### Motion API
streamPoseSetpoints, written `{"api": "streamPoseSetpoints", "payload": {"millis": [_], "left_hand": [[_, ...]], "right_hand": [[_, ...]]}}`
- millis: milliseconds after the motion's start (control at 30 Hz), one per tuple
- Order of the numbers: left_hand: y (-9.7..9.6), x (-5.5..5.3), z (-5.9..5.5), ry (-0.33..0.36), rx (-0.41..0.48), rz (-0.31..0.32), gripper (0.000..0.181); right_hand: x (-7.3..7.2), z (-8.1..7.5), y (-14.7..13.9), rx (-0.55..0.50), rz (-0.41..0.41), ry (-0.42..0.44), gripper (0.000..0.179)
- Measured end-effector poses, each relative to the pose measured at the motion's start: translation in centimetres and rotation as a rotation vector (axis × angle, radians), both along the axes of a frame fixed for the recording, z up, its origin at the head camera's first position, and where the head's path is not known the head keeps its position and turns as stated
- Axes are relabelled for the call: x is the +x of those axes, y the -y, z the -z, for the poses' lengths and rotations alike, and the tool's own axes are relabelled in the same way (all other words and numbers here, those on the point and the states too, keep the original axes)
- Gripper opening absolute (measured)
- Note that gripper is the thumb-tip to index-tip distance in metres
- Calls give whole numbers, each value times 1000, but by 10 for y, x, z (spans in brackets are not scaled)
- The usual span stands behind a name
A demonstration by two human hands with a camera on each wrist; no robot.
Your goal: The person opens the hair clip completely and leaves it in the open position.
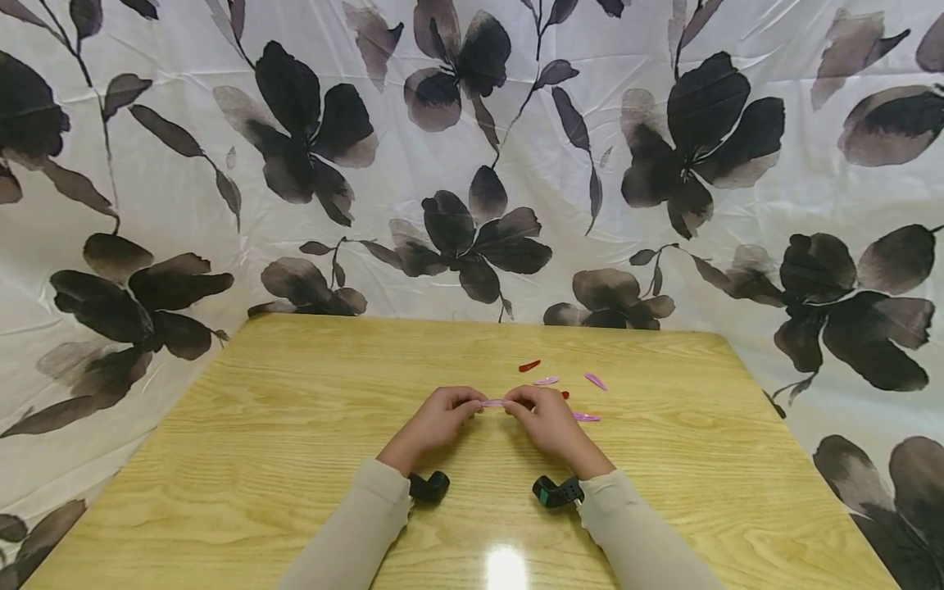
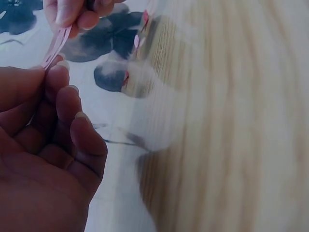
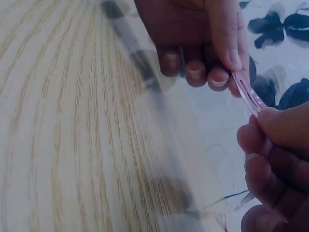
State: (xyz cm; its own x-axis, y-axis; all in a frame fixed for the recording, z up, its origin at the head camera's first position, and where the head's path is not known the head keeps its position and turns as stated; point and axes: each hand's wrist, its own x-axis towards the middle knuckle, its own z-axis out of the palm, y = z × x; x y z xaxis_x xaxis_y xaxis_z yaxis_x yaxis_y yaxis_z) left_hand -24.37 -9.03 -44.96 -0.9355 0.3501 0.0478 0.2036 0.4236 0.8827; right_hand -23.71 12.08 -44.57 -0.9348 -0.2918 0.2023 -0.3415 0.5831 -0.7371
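A pink snap hair clip [image 1: 492, 403] is stretched between both hands above the middle of the table. My left hand [image 1: 440, 419] pinches one end between thumb and fingertips, while my right hand [image 1: 549, 419] pinches the opposite end the same way. In the left wrist view the slender clip [image 2: 57, 47] shows slots along its body and runs up from the left fingertips to the right ones. The right wrist view has the clip [image 3: 249, 95] slightly bowed, its two tips covered by the thumbs.
Beyond and beside the right hand lie loose hair clips: a red clip [image 1: 529, 365], a pale pink clip [image 1: 546, 380], a pink clip [image 1: 596, 381] and another pink clip [image 1: 587, 417]. A second red clip [image 1: 565, 395] is partly hidden. The wooden table [image 1: 295, 393] meets a floral cloth [image 1: 457, 164].
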Motion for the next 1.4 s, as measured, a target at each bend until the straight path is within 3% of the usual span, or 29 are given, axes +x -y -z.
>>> {"api": "streamPoseSetpoints", "payload": {"millis": [933, 1400], "left_hand": [[-1, 3, 4, 20, 67, 23, 22], [1, 2, 3, 9, 75, 35, 23]], "right_hand": [[2, 2, -4, -45, -35, 52, 14], [3, -1, -2, -80, -58, 18, 14]]}}
